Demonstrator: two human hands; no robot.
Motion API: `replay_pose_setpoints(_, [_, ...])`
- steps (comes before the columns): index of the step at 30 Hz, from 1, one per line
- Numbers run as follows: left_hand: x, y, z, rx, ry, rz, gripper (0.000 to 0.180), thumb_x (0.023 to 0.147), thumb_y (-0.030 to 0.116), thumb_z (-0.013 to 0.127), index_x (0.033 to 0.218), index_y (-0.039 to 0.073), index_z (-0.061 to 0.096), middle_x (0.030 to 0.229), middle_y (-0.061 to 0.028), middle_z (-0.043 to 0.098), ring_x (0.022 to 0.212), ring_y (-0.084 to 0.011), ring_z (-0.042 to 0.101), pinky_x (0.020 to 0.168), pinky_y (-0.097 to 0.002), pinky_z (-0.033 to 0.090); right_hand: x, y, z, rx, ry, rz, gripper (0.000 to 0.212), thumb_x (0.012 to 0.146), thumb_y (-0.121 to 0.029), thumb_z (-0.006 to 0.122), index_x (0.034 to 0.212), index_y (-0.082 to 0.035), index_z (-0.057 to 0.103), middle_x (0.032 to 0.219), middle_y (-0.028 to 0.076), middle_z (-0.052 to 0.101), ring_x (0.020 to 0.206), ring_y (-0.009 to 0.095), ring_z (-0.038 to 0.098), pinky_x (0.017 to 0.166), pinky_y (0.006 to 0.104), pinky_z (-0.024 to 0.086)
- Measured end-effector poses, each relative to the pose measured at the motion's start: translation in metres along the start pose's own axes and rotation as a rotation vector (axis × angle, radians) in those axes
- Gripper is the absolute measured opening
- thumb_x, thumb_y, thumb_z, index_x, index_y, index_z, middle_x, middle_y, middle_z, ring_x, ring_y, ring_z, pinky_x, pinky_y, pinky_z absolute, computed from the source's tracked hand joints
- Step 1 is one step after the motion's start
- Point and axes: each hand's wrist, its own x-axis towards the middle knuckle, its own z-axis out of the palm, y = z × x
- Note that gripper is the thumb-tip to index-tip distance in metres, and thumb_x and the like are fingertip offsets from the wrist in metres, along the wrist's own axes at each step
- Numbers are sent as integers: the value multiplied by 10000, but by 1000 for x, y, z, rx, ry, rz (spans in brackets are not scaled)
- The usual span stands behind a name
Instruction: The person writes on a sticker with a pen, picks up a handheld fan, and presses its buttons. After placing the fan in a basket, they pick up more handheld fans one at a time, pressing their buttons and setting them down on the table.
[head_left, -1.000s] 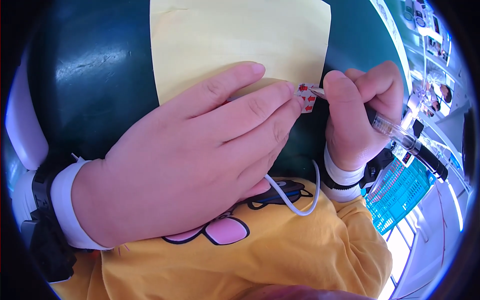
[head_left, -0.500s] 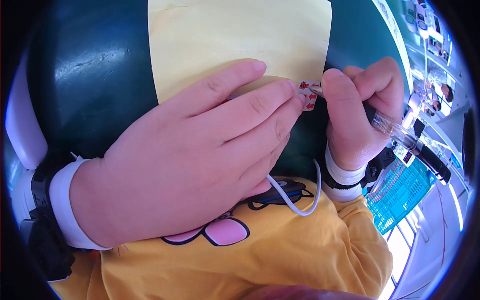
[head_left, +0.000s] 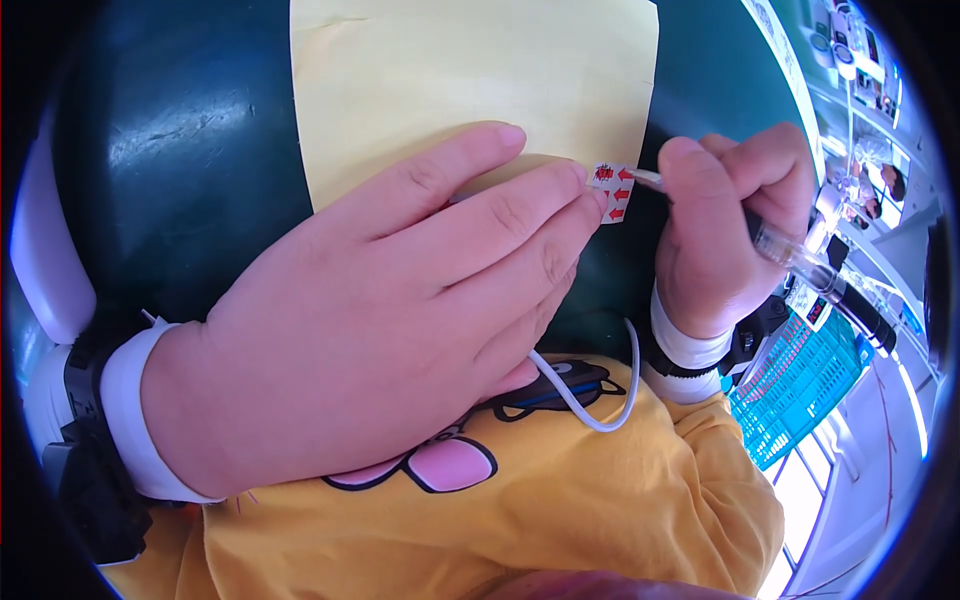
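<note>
My left hand (head_left: pixel 370 300) lies flat with its fingers stretched out, over the lower part of a pale yellow paper sheet (head_left: pixel 480 80). Its fingertips rest on the left edge of a small white sticker strip (head_left: pixel 612 215) printed with red arrows and dark scribbled marks. Part of that strip is hidden under the fingers. Pinched in my right hand (head_left: pixel 710 230) is a pen (head_left: pixel 815 275) with a clear and black barrel. Its silver tip points left, at the strip's right edge beside the top arrow; whether it touches cannot be made out.
The dark green table surface (head_left: pixel 200 130) spreads around the paper. A white cable (head_left: pixel 590 420) loops near my yellow shirt. At the right, beyond my wrist, is a turquoise plastic basket (head_left: pixel 800 390). People (head_left: pixel 890 180) appear farther off at the right.
My right hand and the pen have shifted slightly right, drawing the tip back from the middle of the strip to its edge. My left hand stays almost in place.
</note>
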Motion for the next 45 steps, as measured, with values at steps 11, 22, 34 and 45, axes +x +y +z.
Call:
replay_pose_setpoints(11, [-2,-4,1,-12,-4,-2,377,760,274,475,992,-12,558,1146,-127,478,1099,-268,439,960,-420,323,-1,0,3,-43,-114,-42,286,690,138,516,647,-65,319,494,-21,341,442,39,249,436,187,212])
replay_pose_setpoints(22, [-4,-7,2,-23,-6,-6,373,751,269,486,989,-10,559,1141,-128,479,1095,-270,441,957,-421,328,0,-1,3,-42,-118,-30,293,688,145,515,644,-66,316,492,-20,341,441,37,262,430,184,216])
replay_pose_setpoints(34, [-13,-7,1,-32,-2,-12,370,743,263,498,986,-8,560,1135,-130,479,1091,-273,443,954,-421,333,-1,-1,4,-29,-91,-10,292,685,145,515,637,-67,320,487,-21,336,436,38,256,431,186,218])
replay_pose_setpoints(45, [-11,-8,1,-39,0,-17,366,734,258,508,983,-6,562,1129,-132,480,1087,-276,444,951,-422,338,-2,-1,4,-65,-111,-41,293,681,146,517,638,-67,322,490,-23,337,437,38,259,430,186,216])
